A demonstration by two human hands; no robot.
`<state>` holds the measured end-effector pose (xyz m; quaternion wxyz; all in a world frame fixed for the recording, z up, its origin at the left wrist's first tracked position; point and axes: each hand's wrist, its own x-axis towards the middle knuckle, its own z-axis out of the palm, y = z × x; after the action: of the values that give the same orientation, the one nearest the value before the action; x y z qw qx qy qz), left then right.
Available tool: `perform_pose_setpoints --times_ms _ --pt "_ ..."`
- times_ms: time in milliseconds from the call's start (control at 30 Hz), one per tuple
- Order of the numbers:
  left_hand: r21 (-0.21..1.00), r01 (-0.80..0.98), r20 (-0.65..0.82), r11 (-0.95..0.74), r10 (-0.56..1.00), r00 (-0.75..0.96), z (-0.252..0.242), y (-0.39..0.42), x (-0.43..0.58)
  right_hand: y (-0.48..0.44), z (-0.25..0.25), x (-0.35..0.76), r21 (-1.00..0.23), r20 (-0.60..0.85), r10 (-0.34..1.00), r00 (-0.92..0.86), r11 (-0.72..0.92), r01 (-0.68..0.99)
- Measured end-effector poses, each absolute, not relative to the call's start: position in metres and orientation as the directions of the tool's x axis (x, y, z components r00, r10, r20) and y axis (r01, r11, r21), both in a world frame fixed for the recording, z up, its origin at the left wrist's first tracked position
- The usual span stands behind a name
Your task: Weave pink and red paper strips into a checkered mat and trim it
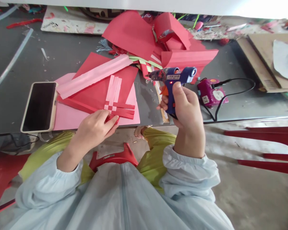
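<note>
My right hand grips a blue hot glue gun by its handle, with the nozzle pointing left above the table and a small red light lit on its side. At the table's front edge, my left hand has its fingers closed on the lower corner of a woven piece of red and pink paper strips. Loose strip ends stick out from the weave upward and to the right. Beneath it lie a red paper sheet and a pink paper sheet. A folded pink strip crosses the red sheet.
A phone lies at the left. Crumpled red paper is heaped at the back. On the right are a purple power socket with a black cord and several cardboard pieces. A clear glue stick rests far left.
</note>
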<state>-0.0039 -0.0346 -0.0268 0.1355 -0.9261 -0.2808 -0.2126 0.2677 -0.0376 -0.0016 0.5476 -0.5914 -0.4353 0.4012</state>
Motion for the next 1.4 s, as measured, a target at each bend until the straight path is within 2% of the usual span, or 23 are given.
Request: perform_pose_setpoints --times_ms 267,467,667,967,1200,1400 --pt "-0.151 0.59 0.486 -0.793 0.46 0.743 -0.03 -0.036 -0.004 -0.044 0.007 0.263 -0.99 -0.116 0.947 0.3 -0.136 0.046" --pt "-0.119 0.613 0.496 -0.781 0.488 0.718 -0.032 -0.036 -0.003 -0.045 0.009 0.263 -0.972 -0.237 0.949 0.208 -0.232 -0.048" --pt "-0.074 0.645 0.495 -0.761 0.534 0.686 -0.031 -0.035 -0.005 -0.051 0.014 0.263 -0.946 -0.274 0.961 0.037 -0.262 -0.191" --pt "0.069 0.693 0.486 -0.717 0.631 0.605 -0.037 -0.028 -0.013 -0.057 0.014 0.264 -0.952 -0.3 0.954 -0.019 -0.3 -0.055" --pt "0.142 0.718 0.414 -0.682 0.699 0.583 -0.035 -0.027 -0.013 -0.066 0.015 0.263 -0.905 -0.41 0.867 -0.282 -0.424 0.01" --pt "0.184 0.709 0.371 -0.68 0.716 0.591 -0.033 -0.028 -0.014 -0.068 0.01 0.258 -0.907 -0.417 0.828 -0.376 -0.404 0.117"
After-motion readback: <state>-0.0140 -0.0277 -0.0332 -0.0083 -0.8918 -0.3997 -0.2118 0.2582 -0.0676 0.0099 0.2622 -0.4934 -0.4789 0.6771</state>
